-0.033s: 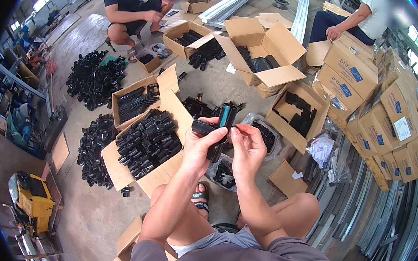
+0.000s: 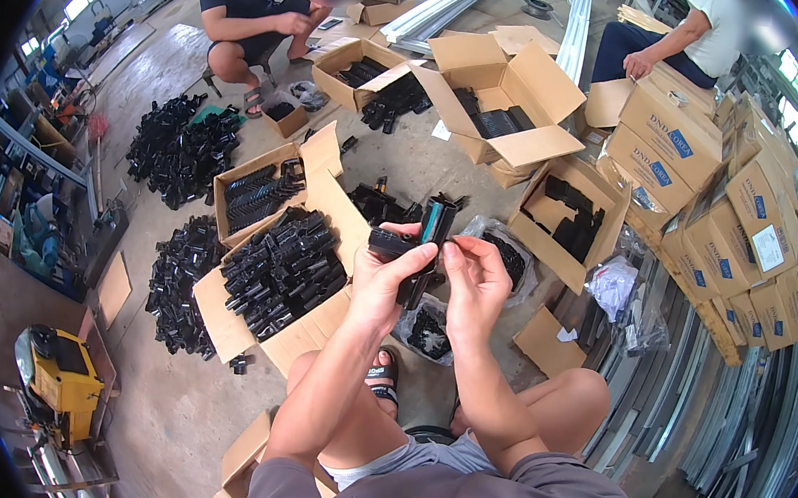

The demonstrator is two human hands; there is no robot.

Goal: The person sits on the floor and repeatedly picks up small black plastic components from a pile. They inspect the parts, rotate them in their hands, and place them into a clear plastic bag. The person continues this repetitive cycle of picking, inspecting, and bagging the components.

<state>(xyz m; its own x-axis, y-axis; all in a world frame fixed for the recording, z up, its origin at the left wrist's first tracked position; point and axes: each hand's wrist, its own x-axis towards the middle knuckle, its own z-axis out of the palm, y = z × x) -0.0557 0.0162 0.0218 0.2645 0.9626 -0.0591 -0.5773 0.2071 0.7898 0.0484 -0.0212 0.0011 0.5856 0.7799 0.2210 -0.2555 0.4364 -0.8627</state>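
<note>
Both hands meet above the open carton of black parts [image 2: 274, 271]: the left hand [image 2: 387, 281] is wrapped around a black plastic fitting [image 2: 408, 250], the right hand [image 2: 477, 280] pinches its teal-edged end. A loose pinch could drop it among the bags beyond that carton.

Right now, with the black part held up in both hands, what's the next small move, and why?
Probably press the right hand fingertips inward to seat the small piece against the black plastic part. The left hand already clamps the part from the side, and the right fingers pinch at its edge, so the two pieces look nearly aligned, held above the plastic bag of parts.
</note>
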